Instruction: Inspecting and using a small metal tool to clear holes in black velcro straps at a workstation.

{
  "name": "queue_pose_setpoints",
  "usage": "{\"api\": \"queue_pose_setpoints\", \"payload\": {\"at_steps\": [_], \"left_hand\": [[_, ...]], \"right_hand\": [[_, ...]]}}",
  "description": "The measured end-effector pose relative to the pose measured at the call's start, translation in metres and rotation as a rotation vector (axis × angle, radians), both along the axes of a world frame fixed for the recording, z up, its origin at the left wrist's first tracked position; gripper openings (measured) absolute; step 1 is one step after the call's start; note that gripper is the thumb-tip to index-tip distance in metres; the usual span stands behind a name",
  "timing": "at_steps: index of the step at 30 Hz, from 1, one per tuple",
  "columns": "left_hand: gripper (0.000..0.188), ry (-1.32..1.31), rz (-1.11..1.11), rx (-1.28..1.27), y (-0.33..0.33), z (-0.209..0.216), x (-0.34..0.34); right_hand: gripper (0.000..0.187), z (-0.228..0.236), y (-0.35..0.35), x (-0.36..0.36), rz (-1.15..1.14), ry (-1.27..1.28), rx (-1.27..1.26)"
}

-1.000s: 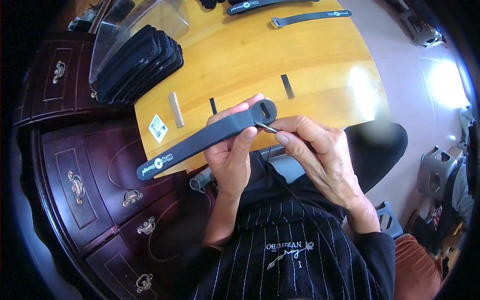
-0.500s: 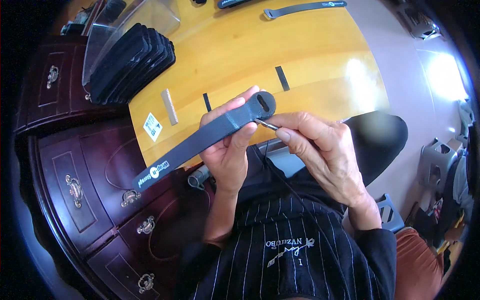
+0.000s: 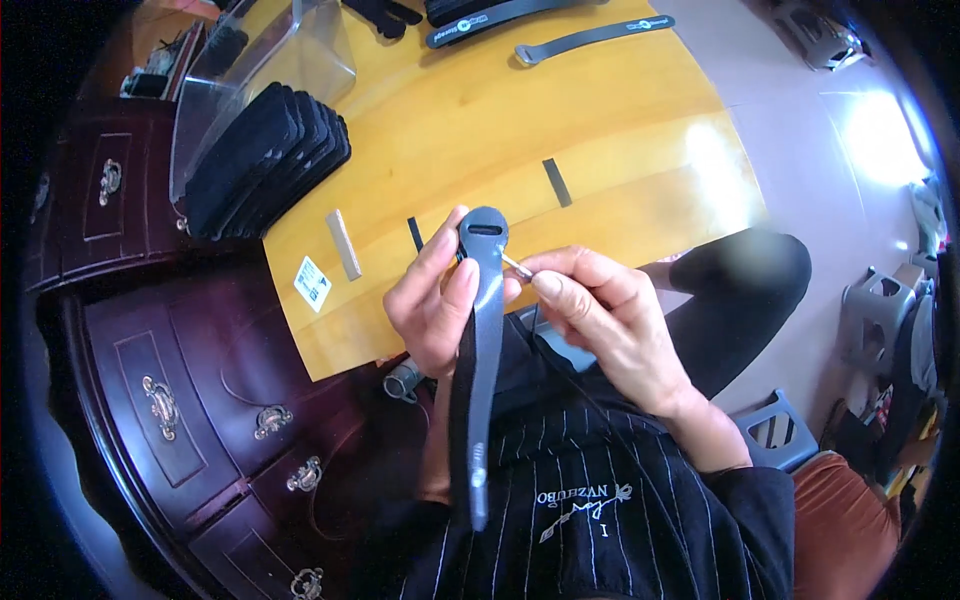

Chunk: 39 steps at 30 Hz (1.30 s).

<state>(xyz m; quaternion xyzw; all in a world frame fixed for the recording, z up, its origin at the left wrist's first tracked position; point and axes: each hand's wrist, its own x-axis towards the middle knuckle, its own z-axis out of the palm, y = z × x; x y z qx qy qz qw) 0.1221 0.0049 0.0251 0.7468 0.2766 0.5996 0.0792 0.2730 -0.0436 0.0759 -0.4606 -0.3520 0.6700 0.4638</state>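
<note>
My left hand (image 3: 430,310) is closed around a dark grey strap (image 3: 486,335), its thumb pressed on the front just below the rounded end. That end has an oblong slot and points away from me; the strap's long tail hangs down toward my shirt. Pinched between thumb and fingers of my right hand (image 3: 620,325) is a slim metal-tipped tool (image 3: 515,264). Its tip meets the strap's right edge just under the slotted end. A thin dark cord hangs below my right hand; where it attaches is hidden.
Another slotted strap (image 3: 590,43) and several stacked ones (image 3: 480,25) lie at the yellow table's (image 3: 450,130) far side. Black flat pieces (image 3: 265,165) are piled beside a clear plastic bin (image 3: 325,45). Short strips (image 3: 556,183) and a white label (image 3: 312,283) lie nearer. Dark drawers (image 3: 165,400) stand left.
The strap has swung from slanting left to hanging nearly straight down toward me. Both hands have shifted slightly, with the tool's tip still at the strap's edge near the slotted end.
</note>
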Motion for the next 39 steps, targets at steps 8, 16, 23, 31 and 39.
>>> {"api": "queue_pose_setpoints", "payload": {"at_steps": [8, 16, 23, 31, 39], "left_hand": [[0.038, 0.046, 0.108, -0.223, -0.005, 0.0, -0.004], [0.037, 0.137, 0.076, 0.001, 0.004, 0.003, -0.005], [0.038, -0.013, -0.015, -0.18, -0.006, 0.003, 0.001], [0.04, -0.478, -0.441, -0.749, -0.01, 0.007, 0.002], [0.04, -0.513, -0.543, -0.787, -0.025, 0.022, 0.031]], "right_hand": [[0.013, -0.014, 0.007, -0.013, -0.234, -0.669, 0.555], [0.021, -0.012, 0.007, -0.019, -0.162, -0.117, 0.179], [0.016, -0.02, 0.019, -0.002, -0.225, -0.528, 0.508], [0.031, 0.011, 0.011, 0.036, 0.019, -0.754, 0.693], [0.03, 0.017, -0.008, 0.047, -0.073, -0.865, 0.795]]}}
